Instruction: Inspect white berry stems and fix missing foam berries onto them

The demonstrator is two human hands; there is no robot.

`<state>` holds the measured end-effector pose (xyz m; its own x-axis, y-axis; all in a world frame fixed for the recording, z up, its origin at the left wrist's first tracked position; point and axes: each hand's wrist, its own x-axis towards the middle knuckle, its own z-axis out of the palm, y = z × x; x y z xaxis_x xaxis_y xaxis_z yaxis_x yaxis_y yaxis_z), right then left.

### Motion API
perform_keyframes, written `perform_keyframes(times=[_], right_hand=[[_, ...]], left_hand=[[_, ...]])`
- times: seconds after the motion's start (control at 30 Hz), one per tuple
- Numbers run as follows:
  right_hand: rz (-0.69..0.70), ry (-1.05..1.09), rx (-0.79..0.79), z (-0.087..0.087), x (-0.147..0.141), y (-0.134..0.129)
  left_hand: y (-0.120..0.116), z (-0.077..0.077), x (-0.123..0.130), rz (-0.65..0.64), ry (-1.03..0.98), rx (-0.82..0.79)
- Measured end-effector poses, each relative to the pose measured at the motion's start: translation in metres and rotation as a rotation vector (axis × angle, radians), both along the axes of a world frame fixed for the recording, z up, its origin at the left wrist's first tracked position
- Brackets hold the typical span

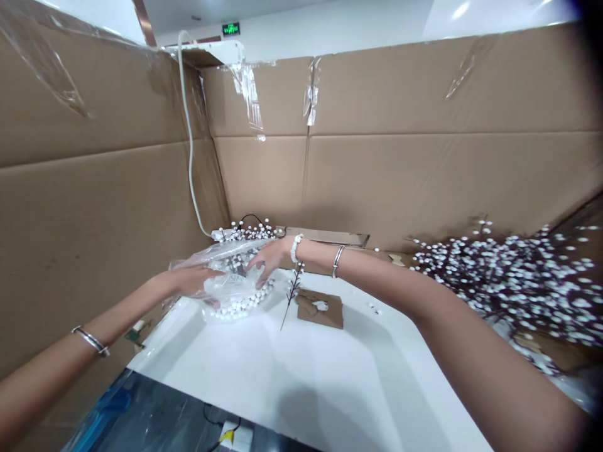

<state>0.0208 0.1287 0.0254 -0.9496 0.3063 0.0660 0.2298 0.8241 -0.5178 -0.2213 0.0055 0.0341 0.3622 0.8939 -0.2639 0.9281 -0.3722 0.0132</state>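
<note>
The left hand (193,280) and right hand (266,260) lie with fingers part-spread on a clear plastic bag (226,263) of white-berried sprigs (240,307) at the far edge of the white bench (306,376), though glare hides whether either grips it.

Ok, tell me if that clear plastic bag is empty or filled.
Filled: white-berried sprigs show through the clear plastic bag, which bulges beneath the left hand and right hand.

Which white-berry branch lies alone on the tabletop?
The thin sprig by the cardboard scrap; others are bunched in the plastic bag, behind it, or in the big heap.
</note>
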Motion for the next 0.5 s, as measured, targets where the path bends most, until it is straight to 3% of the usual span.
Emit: perform_keyframes(times=[0.1,0.3,0.5], right_hand=[[-0.076,0.046,0.089,-0.021,-0.005,0.000],[0.056,-0.076,0.479,-0.035,-0.007,-0.010],[0.162,-0.084,0.470,-0.036,0.005,-0.026]], left_hand=[[0.000,-0.012,-0.002,0.034,0.066,-0.028],[-0.006,-0.018,-0.006,-0.024,0.044,-0.002],[-0.016,-0.025,-0.019,-0.007,0.021,0.081]])
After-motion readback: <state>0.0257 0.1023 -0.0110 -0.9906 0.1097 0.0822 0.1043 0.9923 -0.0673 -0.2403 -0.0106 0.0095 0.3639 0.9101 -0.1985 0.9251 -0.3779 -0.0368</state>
